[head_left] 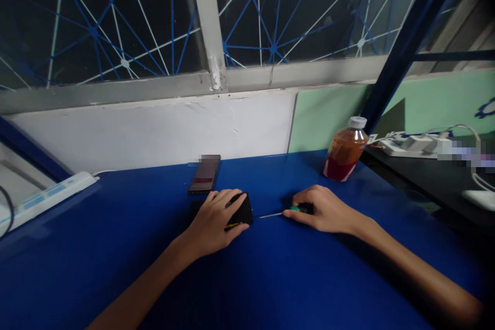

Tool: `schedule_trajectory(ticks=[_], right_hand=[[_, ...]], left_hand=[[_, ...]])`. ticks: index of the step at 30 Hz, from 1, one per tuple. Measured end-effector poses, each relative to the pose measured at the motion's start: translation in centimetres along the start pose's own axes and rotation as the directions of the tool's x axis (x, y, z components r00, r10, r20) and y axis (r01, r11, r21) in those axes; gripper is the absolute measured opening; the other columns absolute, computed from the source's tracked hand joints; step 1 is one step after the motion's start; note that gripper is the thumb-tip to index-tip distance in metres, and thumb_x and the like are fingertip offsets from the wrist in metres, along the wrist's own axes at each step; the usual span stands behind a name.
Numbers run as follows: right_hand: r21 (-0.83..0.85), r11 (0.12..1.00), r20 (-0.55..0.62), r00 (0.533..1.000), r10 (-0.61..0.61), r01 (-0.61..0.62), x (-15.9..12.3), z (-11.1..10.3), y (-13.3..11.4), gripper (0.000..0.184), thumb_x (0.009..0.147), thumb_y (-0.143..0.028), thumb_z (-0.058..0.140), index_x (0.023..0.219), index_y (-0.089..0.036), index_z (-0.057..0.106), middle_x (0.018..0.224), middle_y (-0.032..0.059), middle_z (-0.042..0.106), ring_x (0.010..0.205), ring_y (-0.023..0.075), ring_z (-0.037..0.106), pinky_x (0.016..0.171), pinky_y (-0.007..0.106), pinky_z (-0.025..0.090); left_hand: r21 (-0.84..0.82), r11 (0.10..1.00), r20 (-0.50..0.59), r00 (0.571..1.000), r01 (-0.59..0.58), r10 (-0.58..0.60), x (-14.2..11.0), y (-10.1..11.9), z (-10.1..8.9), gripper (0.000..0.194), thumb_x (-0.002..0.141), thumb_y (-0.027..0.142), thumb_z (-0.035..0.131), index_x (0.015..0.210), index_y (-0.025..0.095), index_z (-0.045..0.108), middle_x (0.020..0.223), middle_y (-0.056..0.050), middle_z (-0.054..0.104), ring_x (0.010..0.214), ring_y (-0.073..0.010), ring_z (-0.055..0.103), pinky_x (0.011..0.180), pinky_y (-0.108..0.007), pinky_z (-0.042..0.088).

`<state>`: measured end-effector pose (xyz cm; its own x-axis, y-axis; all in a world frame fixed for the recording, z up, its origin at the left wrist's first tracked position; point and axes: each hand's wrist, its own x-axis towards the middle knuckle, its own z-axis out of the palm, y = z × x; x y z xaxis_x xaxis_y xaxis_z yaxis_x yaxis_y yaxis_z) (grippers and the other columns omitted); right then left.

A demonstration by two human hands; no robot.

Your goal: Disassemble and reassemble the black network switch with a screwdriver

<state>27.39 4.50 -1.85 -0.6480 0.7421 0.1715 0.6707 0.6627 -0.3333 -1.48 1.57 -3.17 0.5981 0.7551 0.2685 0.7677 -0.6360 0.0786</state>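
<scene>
My left hand (216,221) lies over a flat black box-like object (244,210), fingers across its top and thumb along its near side. A thin yellow strip shows on that near edge; what kind of object it is, I cannot make out. Between thumb and fingers of my right hand (323,209) is a screwdriver (270,215) with a green and black handle. Its thin metal shaft points left, close to the right side of the black object. Whether the tip touches it, I cannot tell.
All this is on a blue table (255,278). Behind the black object lies a phone (204,174). A bottle of amber drink (345,149) stands at the back right. One white power strip (54,198) lies at the left; another (417,145) sits on a dark surface at right.
</scene>
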Motion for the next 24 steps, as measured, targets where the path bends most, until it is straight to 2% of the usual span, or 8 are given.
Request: schedule_trajectory(ticks=[8,24], right_hand=[[0.035,0.999,0.008,1.000,-0.009,0.008,0.16,0.93,-0.57,0.042,0.090,-0.050,0.046,0.065,-0.019,0.059,0.057,-0.0003,0.058,0.051,0.0103,0.049,0.051,0.027,0.025],[0.028,1.000,-0.003,1.000,0.003,-0.003,0.12,1.02,0.13,0.043,0.091,-0.050,0.045,0.066,-0.018,0.059,0.059,0.0007,0.060,0.054,0.0105,0.052,0.053,0.027,0.027]], left_hand=[[-0.016,1.000,-0.007,1.000,-0.014,0.014,0.04,-0.11,0.16,0.059,0.088,0.042,0.055,0.140,0.022,0.036,0.136,-0.011,0.048,0.121,-0.0322,0.045,0.098,-0.053,0.038],[-0.032,0.999,0.018,1.000,-0.020,0.020,-0.12,-0.56,0.34,0.059,0.091,0.045,0.052,0.142,0.025,0.032,0.139,-0.011,0.045,0.126,-0.0319,0.041,0.102,-0.055,0.035]])
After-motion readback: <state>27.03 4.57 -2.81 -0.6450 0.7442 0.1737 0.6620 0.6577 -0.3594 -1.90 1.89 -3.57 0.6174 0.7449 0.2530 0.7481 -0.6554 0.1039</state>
